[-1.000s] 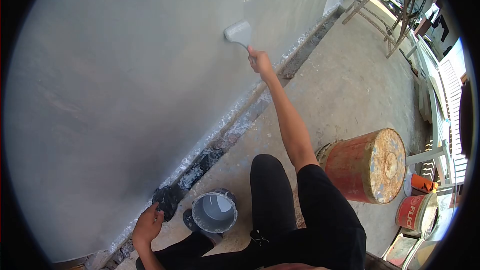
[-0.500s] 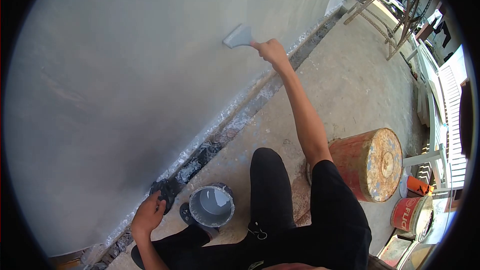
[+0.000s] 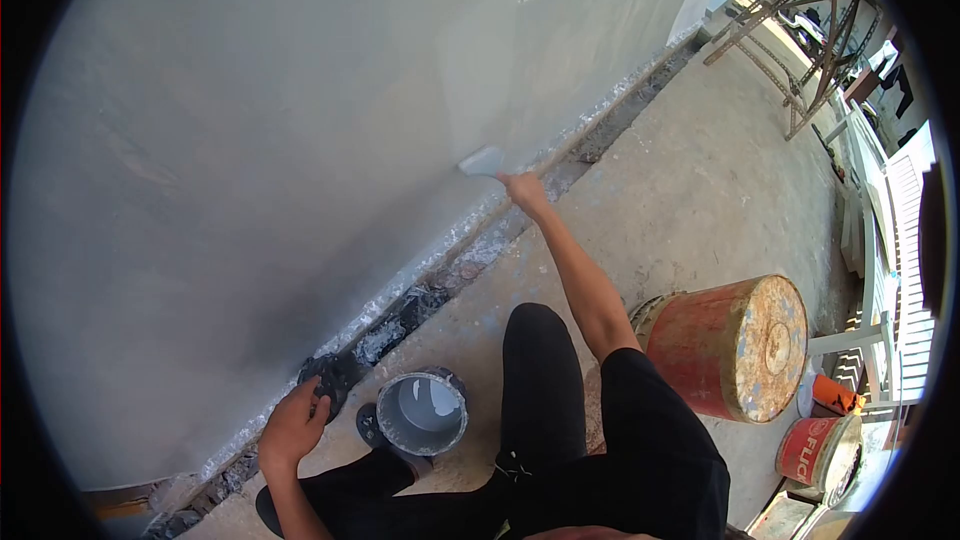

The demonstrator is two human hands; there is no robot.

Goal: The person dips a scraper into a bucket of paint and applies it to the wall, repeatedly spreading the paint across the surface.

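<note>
1 brush point(image 3: 482, 161) lower than before

There were two hands, so one left hand point(image 3: 293, 427) and one right hand point(image 3: 524, 192), but just the one brush point(image 3: 482, 162). I easily counted three buckets: one paint bucket point(image 3: 400, 440), one big red bucket point(image 3: 700, 350), one smaller red bucket point(image 3: 806, 450). Plus one wall point(image 3: 300, 140).
</note>
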